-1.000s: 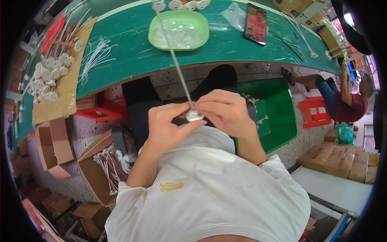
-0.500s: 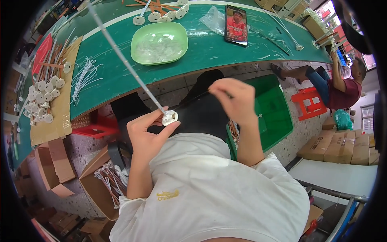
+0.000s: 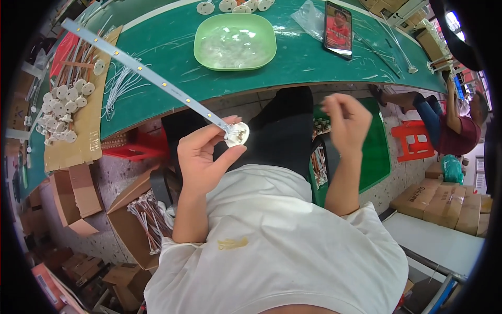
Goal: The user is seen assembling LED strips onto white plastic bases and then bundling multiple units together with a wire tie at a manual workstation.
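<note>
LED strip [image 3: 141, 70]: long, thin, pale grey w/ small yellow dots spaced along it, running diagonally from upper left over the counter [image 3: 293, 57] down to a round white end cap [image 3: 238, 134] at its lower end. Cap sits in front of the person's chest, below the counter edge, w/ small metal bits on its face; detail too fine to read. Left hand [image 3: 201, 157] pinches the cap btwn thumb and fingertips, grip closed on it. Right hand [image 3: 348, 120] is raised to the right, well apart from the cap, fingers curled loosely; blurred, so can't tell if it pinches anything.

On the counter: green tray [image 3: 204, 49] w/ clear pieces inside, contents hard to make out; phone [image 3: 339, 29] lying flat w/ screen lit; clear plastic bag [image 3: 311, 15] just beside it; row of white caps [image 3: 235, 6] at the far edge, partly cut off. To the left, a cardboard sheet [image 3: 78, 141] carries more white round caps [image 3: 60, 107], w/ white wires [image 3: 123, 83] near it. Below, cardboard box [image 3: 130, 209] holds thin rods. Another person [image 3: 455, 131] sits at right, partly cut by the rim.
</note>
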### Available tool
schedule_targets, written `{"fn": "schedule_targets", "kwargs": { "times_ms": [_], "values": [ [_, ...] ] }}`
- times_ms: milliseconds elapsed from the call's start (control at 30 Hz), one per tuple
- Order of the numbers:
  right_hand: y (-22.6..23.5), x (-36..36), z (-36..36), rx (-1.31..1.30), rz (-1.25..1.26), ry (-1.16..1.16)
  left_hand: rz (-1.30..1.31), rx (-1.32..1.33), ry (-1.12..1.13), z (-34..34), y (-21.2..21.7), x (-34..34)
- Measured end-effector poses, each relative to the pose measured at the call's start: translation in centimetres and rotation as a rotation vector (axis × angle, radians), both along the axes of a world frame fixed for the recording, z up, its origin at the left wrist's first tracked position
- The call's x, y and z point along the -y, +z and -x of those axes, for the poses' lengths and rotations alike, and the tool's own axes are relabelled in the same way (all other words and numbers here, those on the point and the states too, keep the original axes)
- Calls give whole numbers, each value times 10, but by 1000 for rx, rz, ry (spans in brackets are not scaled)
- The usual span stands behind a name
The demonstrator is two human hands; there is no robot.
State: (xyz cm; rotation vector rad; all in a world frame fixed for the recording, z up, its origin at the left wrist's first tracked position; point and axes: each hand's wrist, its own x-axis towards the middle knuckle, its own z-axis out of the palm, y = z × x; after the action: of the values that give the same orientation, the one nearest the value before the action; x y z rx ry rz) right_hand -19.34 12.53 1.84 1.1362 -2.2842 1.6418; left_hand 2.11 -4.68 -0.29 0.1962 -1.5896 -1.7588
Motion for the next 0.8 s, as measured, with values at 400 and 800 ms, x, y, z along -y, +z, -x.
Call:
{"fn": "schedule_targets", "kwargs": {
  "times_ms": [400, 800],
  "values": [
    [1, 32, -53, 230, 40, 633, 226, 155, -44, 3, -8, -6],
    [-9, 28, -48, 620, -48, 799, 313, 225, -107, 4, -6, -10]
  ]
}}
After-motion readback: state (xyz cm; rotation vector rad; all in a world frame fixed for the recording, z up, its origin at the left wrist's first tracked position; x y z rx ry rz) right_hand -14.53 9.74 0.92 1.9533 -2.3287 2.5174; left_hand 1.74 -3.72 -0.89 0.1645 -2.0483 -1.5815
